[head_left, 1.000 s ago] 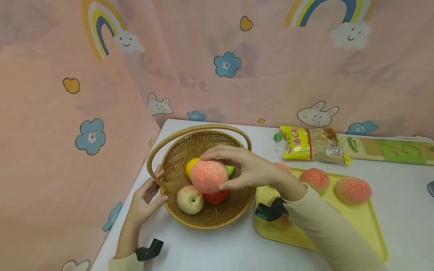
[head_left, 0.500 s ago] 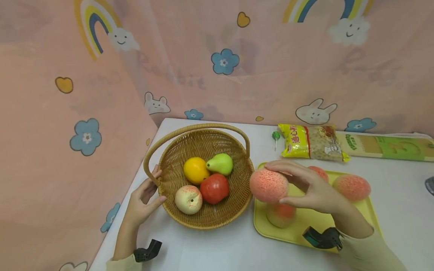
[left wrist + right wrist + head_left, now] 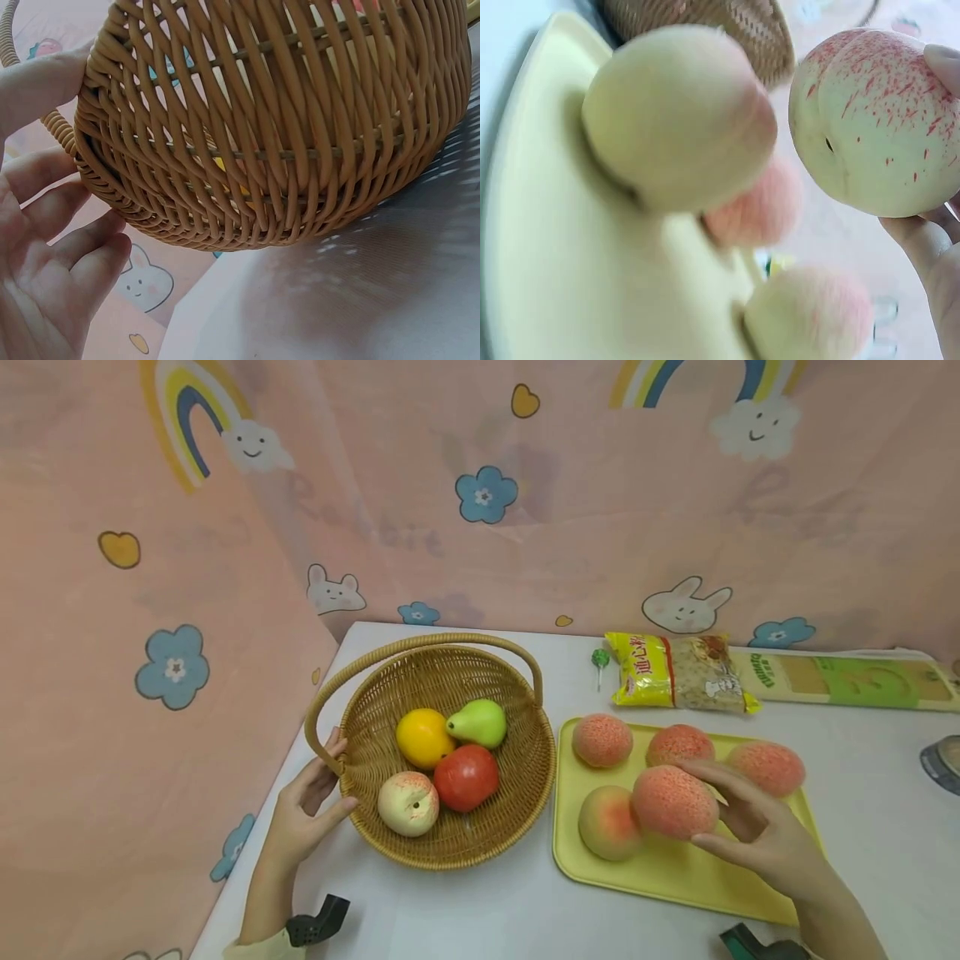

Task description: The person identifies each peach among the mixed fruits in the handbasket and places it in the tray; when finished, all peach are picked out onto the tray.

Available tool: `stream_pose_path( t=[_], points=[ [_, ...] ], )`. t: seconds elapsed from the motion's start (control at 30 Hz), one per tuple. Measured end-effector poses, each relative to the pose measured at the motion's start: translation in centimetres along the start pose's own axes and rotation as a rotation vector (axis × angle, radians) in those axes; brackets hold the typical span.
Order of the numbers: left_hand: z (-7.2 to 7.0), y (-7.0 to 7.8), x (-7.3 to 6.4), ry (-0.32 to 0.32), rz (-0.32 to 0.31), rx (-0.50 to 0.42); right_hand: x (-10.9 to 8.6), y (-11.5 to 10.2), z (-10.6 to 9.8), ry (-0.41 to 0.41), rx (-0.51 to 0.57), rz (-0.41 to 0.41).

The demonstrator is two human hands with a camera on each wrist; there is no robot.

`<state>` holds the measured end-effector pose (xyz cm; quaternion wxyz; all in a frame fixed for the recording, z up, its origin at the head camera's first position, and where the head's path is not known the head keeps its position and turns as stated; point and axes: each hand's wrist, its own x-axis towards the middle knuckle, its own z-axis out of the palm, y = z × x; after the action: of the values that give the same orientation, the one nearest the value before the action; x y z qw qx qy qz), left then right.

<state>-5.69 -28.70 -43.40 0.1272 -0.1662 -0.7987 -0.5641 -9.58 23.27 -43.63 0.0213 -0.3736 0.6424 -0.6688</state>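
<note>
My right hand (image 3: 772,835) grips a peach (image 3: 675,802) between thumb and fingers over the yellow tray (image 3: 720,885). In the right wrist view this held peach (image 3: 877,124) shows a pale side with red flecks. Another peach (image 3: 609,822) lies on the tray beside it, with several more along the back. My left hand (image 3: 296,818) touches the wicker basket (image 3: 525,810) at its left side, by the foot of the handle. Its thumb (image 3: 45,86) and fingertips rest against the rim. Inside the basket are a peach (image 3: 408,803), a red fruit (image 3: 467,777), a yellow fruit (image 3: 425,737) and a green pear (image 3: 477,723).
Behind the tray lie a pasta packet (image 3: 682,672), a long green and tan packet (image 3: 855,681) and a green lollipop (image 3: 600,660). A round dark-rimmed object (image 3: 942,764) sits at the right edge. A pink patterned cloth (image 3: 420,485) hangs behind the white table (image 3: 480,910).
My right hand has carried the peach from above the basket rightward and back over the tray. The left hand stays at the basket, whose fruit inside is uncovered again.
</note>
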Motion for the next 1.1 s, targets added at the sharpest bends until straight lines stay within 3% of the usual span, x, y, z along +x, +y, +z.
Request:
stream_pose_path(
  t=[0.17,0.3,0.67,0.87,1.1],
  points=[
    [-0.1,0.0,-0.1,0.000,0.002,0.005,-2.3,0.3,-0.6,0.086,-0.077,0.153],
    [-0.1,0.1,0.0,0.000,0.008,0.002,-3.5,0.8,-1.0,0.100,-0.135,0.253],
    [0.0,0.0,0.0,0.004,0.012,-0.003,-4.5,2.2,-1.6,0.055,-0.196,0.304],
    [0.0,0.1,-0.1,0.005,0.011,-0.003,-5.1,2.0,-2.3,-0.005,-0.184,0.403],
    [0.0,0.1,0.1,0.007,0.003,0.008,-5.7,2.0,-3.0,-0.066,-0.117,0.577]
  ],
)
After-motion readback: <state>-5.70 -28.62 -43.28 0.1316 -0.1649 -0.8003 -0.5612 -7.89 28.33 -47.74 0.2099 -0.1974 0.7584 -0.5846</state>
